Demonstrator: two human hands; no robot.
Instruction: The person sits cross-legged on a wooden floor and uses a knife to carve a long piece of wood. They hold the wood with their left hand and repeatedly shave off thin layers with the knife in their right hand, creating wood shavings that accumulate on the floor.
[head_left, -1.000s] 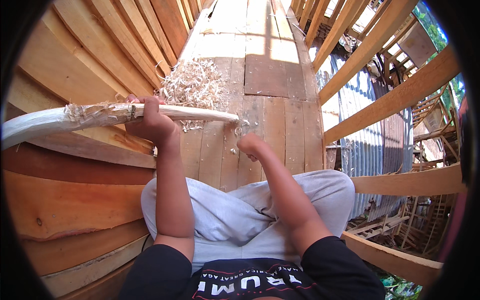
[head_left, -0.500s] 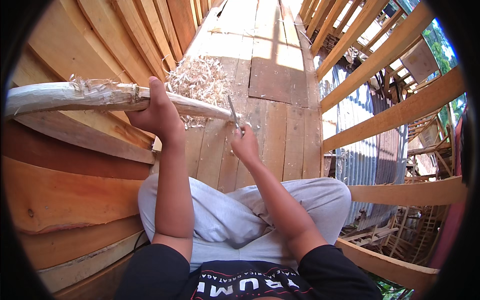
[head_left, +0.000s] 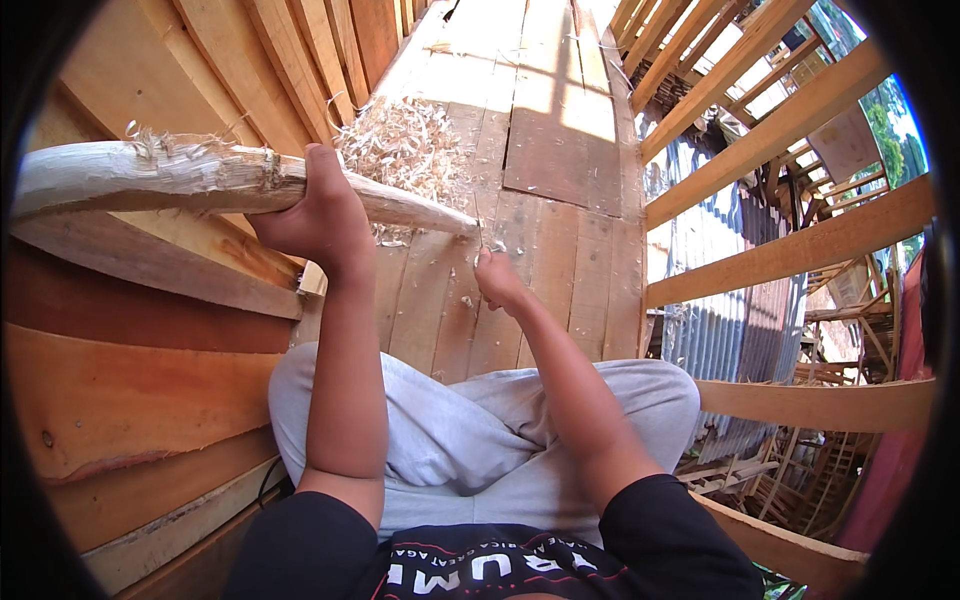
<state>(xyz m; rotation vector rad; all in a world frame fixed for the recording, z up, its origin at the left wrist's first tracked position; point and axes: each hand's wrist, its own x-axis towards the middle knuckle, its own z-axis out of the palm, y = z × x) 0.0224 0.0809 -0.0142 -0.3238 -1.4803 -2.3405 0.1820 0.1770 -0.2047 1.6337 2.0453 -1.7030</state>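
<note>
A long pale peeled branch [head_left: 110, 180], frayed with fibres along its upper side, reaches from the left edge to the middle of the floor. My left hand [head_left: 322, 215] is wrapped round it, the thumb lying over the top. In my right hand [head_left: 497, 278] is a knife [head_left: 478, 212], closed in the fingers, its thin blade pointing up beside the branch's narrow right end. The handle is mostly hidden in the fist. Whether the blade touches the wood I cannot tell.
Curled wood shavings [head_left: 405, 150] are heaped on the plank floor [head_left: 550, 250] past the branch. A board wall [head_left: 150, 395] rises close on the left. Slatted railing [head_left: 790, 245] runs along the right, with corrugated metal sheets [head_left: 745, 300] below it. My legs [head_left: 480, 410] are crossed in front of me.
My right hand has shifted slightly right and down, and the knife blade has turned so it looks thinner. The left hand keeps its hold on the branch. The view has shifted a little.
</note>
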